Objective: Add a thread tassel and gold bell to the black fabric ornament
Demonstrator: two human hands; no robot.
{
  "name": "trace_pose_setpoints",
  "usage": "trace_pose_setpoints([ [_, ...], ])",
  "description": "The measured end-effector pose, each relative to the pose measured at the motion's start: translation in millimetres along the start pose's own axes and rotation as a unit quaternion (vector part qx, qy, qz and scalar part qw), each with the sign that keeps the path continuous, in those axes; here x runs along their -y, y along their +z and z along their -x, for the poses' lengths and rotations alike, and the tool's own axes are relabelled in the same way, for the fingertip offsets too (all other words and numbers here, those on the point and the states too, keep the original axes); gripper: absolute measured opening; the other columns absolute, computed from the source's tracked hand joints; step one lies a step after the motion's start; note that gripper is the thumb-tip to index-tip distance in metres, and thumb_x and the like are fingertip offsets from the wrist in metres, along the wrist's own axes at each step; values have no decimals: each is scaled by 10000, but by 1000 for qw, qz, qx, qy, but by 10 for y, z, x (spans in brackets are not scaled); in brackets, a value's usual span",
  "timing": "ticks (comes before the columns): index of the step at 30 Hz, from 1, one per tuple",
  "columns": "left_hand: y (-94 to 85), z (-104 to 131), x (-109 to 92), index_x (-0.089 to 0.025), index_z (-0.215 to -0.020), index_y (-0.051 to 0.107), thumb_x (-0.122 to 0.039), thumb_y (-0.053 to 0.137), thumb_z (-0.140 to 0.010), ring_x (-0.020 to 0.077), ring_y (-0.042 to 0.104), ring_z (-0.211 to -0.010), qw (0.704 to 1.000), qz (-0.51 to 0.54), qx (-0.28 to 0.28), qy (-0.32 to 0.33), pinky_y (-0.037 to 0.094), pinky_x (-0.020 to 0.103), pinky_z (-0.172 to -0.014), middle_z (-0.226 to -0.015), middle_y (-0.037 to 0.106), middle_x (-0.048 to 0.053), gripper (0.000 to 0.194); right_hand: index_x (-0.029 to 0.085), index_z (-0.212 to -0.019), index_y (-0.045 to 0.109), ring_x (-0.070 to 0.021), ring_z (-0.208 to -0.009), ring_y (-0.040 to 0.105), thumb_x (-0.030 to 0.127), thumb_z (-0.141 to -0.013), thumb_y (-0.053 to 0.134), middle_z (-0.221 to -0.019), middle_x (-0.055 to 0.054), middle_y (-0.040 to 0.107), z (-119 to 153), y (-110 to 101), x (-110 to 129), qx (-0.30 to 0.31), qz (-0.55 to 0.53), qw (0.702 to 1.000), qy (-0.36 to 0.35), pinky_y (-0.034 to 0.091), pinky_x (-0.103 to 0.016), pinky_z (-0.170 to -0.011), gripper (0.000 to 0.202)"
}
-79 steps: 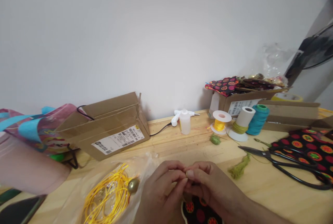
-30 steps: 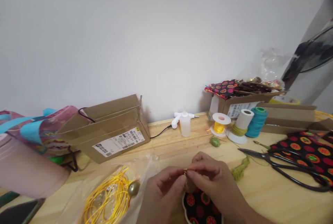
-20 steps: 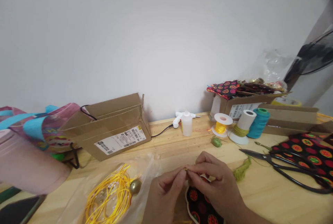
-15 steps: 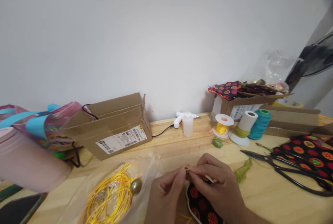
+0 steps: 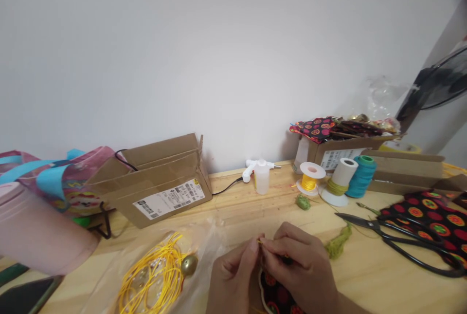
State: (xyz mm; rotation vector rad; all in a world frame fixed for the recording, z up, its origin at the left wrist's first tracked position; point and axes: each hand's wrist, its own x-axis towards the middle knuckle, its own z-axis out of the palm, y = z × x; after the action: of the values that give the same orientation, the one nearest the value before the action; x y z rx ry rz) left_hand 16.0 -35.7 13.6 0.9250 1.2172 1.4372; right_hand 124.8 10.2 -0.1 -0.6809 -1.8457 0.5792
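My left hand and my right hand meet at the front middle of the table, thumbs and fingers pinched close together. Between the fingertips shows a short bit of yellow cord, mostly covered by the fingers. Below my right hand is a black patterned fabric piece with red round motifs and a pale edge. My right hand covers part of it. A plastic bag with a bundle of yellow cord and a brass-coloured bell lies left of my left hand.
Black scissors, a green tassel and patterned fabric lie to the right. Thread spools, a small bottle and a white glue gun stand behind. A cardboard box and pink cup are left.
The view has shifted slightly. Both hands stay pinched together, with the right fingers moved a little and the fabric piece sitting slightly lower in view.
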Motion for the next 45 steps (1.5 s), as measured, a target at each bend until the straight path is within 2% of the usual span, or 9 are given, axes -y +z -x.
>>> trace_pose_setpoints([
  [6,30,19,1,-204,-690,722,-431,553,-724,176,608,-657,998,61,11,-16,494,258,-609,-695,700,34,285,112,-637,686,-107,-442,470,117,-729,537,-492,-37,510,-21,0,-1,-1,11,1000,-11,364,-207,-406,175],
  [12,6,35,-5,-195,-748,720,-415,525,-751,204,634,-748,999,-28,-24,30,504,282,-688,-757,716,47,293,125,-618,673,-103,-442,466,117,-730,522,-487,-25,502,-6,11,-15,6,28,999,-15,360,-204,-405,188],
  [16,5,42,-40,-203,-753,716,-419,492,-770,205,635,-763,993,-91,-27,66,511,270,-671,-773,716,45,311,130,-625,671,-101,-441,469,114,-730,514,-492,-23,504,1,15,-19,4,34,999,-24,364,-199,-404,190],
  [22,29,48,-24,-180,-731,710,-418,486,-776,186,629,-673,998,-46,-27,44,505,254,-623,-666,698,42,330,133,-591,653,-100,-444,469,108,-731,499,-492,-27,511,-2,39,-28,5,42,999,-32,366,-196,-409,210],
  [30,13,69,-28,-199,-713,699,-401,494,-774,189,626,-697,996,-63,-44,50,507,251,-630,-701,700,35,295,118,-606,658,-100,-449,475,110,-742,506,-499,-35,512,28,54,-23,21,48,998,-34,374,-196,-419,205],
  [34,15,40,45,-187,-697,706,-437,526,-740,189,619,-659,999,13,-38,9,504,256,-607,-639,682,38,312,108,-601,661,-100,-444,477,114,-741,514,-497,-37,513,6,44,5,16,36,999,-19,370,-195,-413,203],
  [37,18,14,103,-175,-705,713,-439,591,-684,201,617,-694,995,92,-40,-13,493,280,-654,-647,682,46,292,111,-589,660,-95,-440,474,109,-730,526,-485,-27,505,-19,42,13,8,26,1000,-11,365,-189,-411,195],
  [45,41,-11,164,-187,-676,721,-412,663,-617,215,619,-722,979,188,-46,-70,475,295,-701,-662,697,51,240,129,-601,665,-83,-437,460,88,-719,526,-492,-6,490,-12,57,-19,-16,6,1000,-15,344,-178,-408,187],
])
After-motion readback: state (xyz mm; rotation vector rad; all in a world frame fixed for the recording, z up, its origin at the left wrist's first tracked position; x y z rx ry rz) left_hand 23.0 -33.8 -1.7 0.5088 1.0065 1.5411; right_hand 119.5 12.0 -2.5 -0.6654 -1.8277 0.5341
